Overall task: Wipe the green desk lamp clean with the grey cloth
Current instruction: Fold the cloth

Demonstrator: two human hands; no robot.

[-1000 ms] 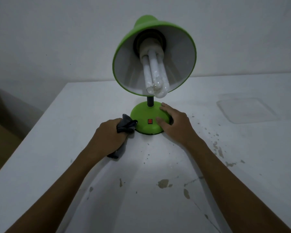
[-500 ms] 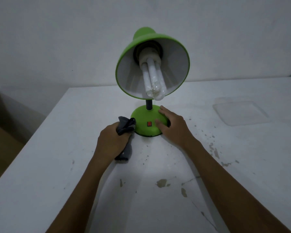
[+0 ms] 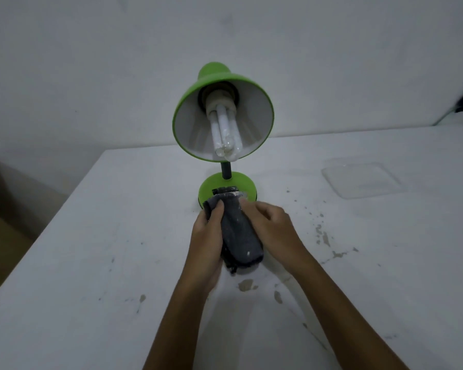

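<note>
Green and upright, the desk lamp (image 3: 223, 124) stands on the white table (image 3: 118, 236), its shade tipped toward the camera so the white tube bulb (image 3: 225, 134) shows inside. Its round green base (image 3: 211, 186) sits at the foot of a short dark stem (image 3: 226, 170). Just in front of the base, both hands hold the grey cloth (image 3: 238, 231), a folded strip flecked with pale specks. The cloth's far end overlaps the near edge of the base in this view; whether it touches is unclear. The left hand (image 3: 207, 244) curls around the cloth's left side, thumb pressed on top. The right hand (image 3: 273, 228) grips the right side, fingers bent over the fabric's edge. To the right of the lamp, well apart, a clear plastic lid (image 3: 361, 180) lies flat on the table. Chipped patches (image 3: 324, 236) mark the tabletop to the right of the base and in front of it.
</note>
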